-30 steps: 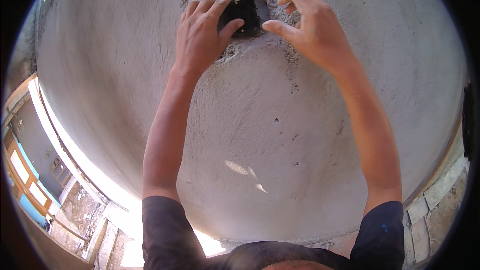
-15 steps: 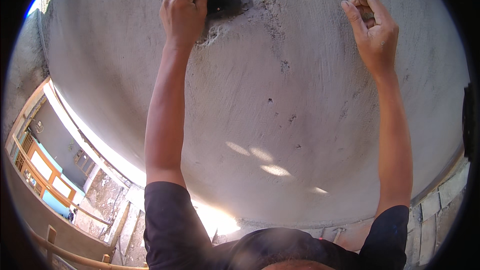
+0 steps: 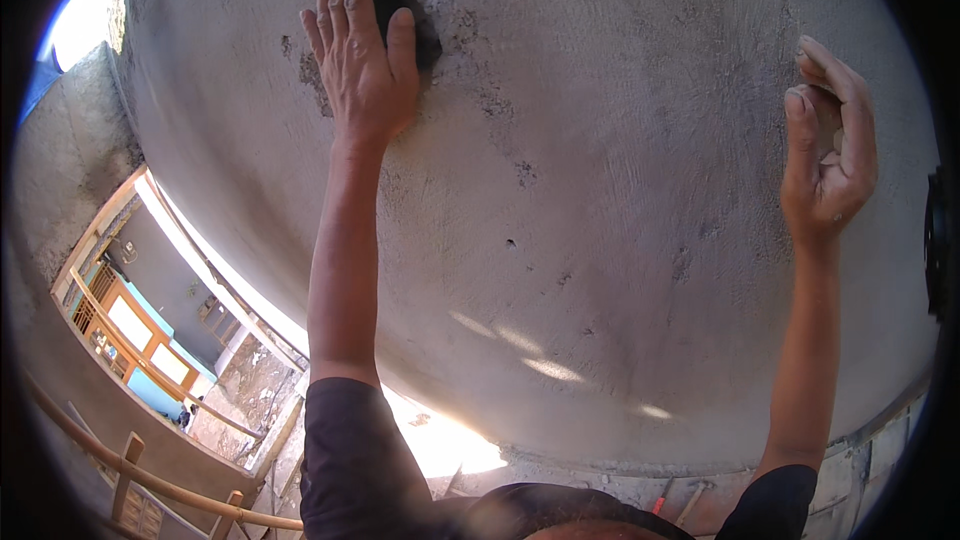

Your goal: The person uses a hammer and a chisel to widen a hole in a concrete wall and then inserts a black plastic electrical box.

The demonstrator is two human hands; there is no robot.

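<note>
A dark, ragged hole [image 3: 428, 42] breaks the grey plastered wall [image 3: 600, 140] near the top of the view. My left hand [image 3: 368, 80] lies flat against the wall at the hole's left edge, fingers stretched and thumb apart, holding nothing. The hand partly covers the hole, and I cannot make out whether a black box sits in its shadow. Far to the right, my right hand [image 3: 832, 145] is raised before the wall with its fingers curved and a gap to the thumb. Nothing shows in it.
Low behind me to the right lie a red-handled tool [image 3: 662, 497] and what looks like a hammer [image 3: 691, 503]. A bamboo rail [image 3: 180, 495] runs along the lower left. Beyond it stands a building with an orange-framed window [image 3: 150, 340]. Small pits mark the plaster.
My left hand has let go of the black box it pinched at the hole and now spreads flat beside the opening. My right hand has shifted right and lower. The view has shifted too.
</note>
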